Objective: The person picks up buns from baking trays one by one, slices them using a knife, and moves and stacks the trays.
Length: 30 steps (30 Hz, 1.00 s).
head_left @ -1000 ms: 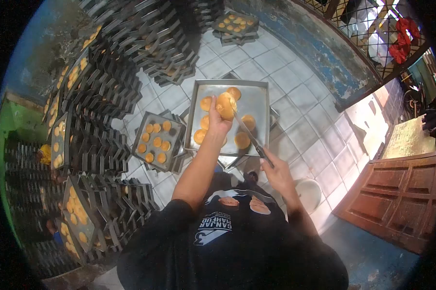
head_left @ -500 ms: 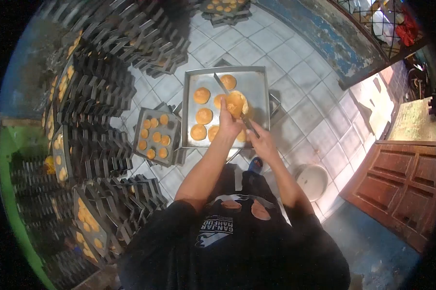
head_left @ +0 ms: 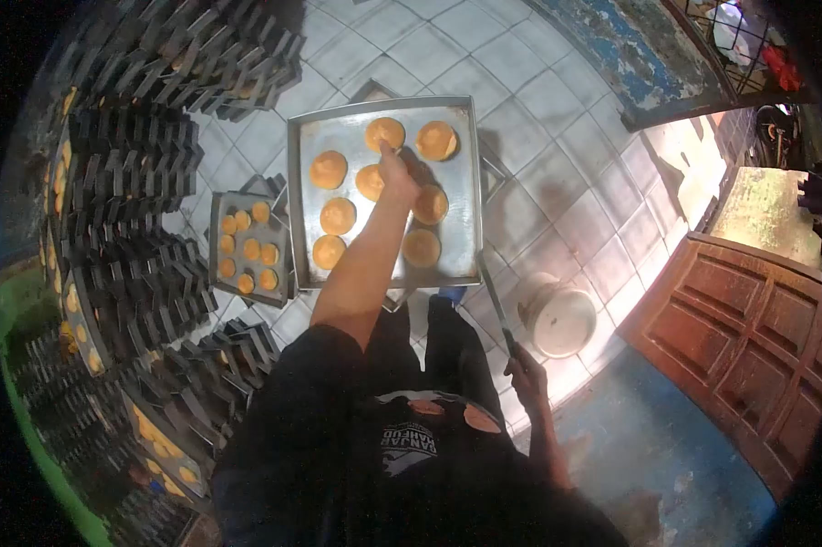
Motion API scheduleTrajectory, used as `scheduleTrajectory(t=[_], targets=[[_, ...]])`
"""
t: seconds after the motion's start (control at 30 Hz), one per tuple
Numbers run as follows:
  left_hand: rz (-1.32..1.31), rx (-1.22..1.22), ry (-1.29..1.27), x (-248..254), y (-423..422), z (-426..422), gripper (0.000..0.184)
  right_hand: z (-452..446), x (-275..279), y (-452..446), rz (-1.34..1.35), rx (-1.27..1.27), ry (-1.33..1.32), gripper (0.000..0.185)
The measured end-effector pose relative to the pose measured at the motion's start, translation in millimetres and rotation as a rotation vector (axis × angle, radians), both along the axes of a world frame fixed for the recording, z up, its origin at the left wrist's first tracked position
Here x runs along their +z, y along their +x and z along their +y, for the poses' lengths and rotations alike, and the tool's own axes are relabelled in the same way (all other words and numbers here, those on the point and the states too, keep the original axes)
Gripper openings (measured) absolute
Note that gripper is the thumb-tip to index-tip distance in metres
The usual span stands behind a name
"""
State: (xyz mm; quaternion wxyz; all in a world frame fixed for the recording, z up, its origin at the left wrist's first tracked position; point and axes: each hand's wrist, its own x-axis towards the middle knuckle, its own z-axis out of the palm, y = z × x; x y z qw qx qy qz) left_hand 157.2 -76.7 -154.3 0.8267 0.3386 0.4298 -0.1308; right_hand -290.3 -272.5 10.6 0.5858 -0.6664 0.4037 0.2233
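Note:
A square metal baking tray (head_left: 388, 255) holds several round golden buns. My left hand (head_left: 398, 178) reaches over it, fingers drawn together on the near edge of a bun (head_left: 383, 130) at the far side; some fingertips are hidden. Just right of this bun lies another bun (head_left: 437, 139) with a pale edge showing. Lower right, outside the tray, my right hand (head_left: 527, 372) is closed around the handle of a long knife (head_left: 495, 299). Its blade points up past the tray's right corner.
Tall stacks of dark trays (head_left: 137, 182) with buns line the left side. A smaller tray of buns (head_left: 247, 239) sits left of the big one. Near my right hand stands a round pale bucket (head_left: 561, 324). A brown wooden door panel (head_left: 734, 342) is at right.
The knife and the bun were together over the tray. My right hand has drawn back with the knife, down and right. My left hand has let go of that bun and moved to another.

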Motion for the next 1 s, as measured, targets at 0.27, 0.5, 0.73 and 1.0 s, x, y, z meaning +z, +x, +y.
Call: scheduleTrajectory(t=[0.27,0.5,0.73,1.0], targets=[[-0.258,-0.437,1.231,-51,70,57,0.074,13,-24,-3,0.039,0.042,-0.031,0.051],[-0.277,-1.001,1.406,-27,70,43,0.082,13,-3,30,0.048,0.025,-0.019,0.049],[-0.451,-0.8,0.828,1,-12,18,0.066,10,12,78,-0.298,0.149,-0.049,0.047],[-0.469,-0.037,-0.45,114,-53,67,0.047,51,91,154,-0.535,0.146,0.106,0.031]])
